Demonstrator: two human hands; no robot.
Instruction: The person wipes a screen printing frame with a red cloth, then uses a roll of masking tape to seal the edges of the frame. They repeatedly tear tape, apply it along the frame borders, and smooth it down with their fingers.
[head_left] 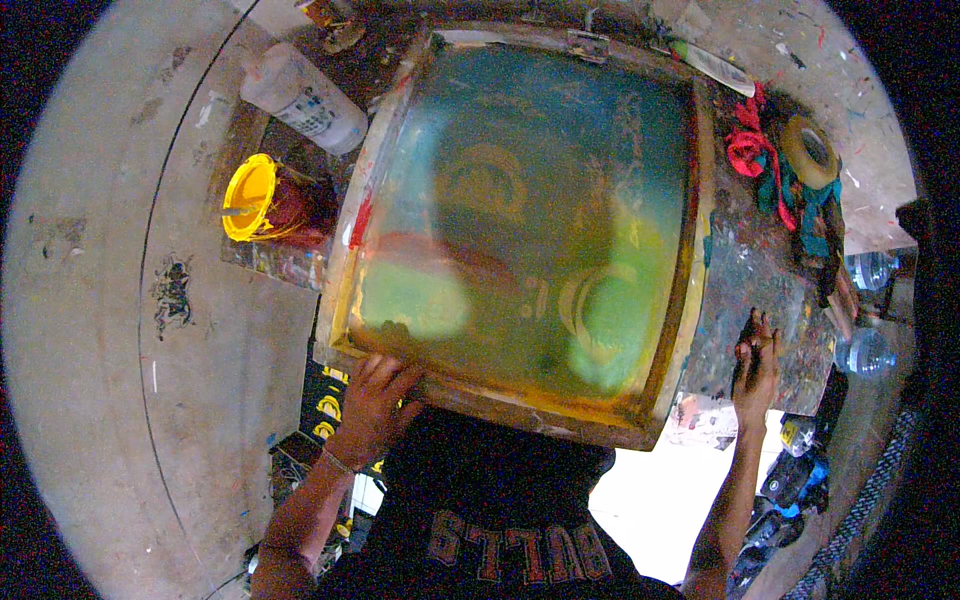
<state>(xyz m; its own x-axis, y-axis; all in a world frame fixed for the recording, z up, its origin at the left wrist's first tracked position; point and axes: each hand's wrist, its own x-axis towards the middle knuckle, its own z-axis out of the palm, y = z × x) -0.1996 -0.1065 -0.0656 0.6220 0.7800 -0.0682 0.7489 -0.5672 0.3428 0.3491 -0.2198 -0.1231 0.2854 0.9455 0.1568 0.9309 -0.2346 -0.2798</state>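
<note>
A wood-edged screen-printing frame (520, 412) lies before me, its translucent mesh tinted blue, green and yellow, with faint round shapes on it. At the frame's near left corner, my left hand (376, 402) is closed on the wooden edge, fingers curled over it. My right hand (757, 368) is to the right of the frame, over the stained tabletop (765, 270). Its fingers point away from me and look slightly apart, with dark marks around them; I see nothing held in it.
Left of the frame stand a yellow-rimmed bucket (250, 198) with a stick in it and a whitish plastic bottle (305, 98). Red cloth strips (750, 152) and a tape roll (810, 152) lie at the far right. Clear bottles (868, 352) are beyond the right table edge.
</note>
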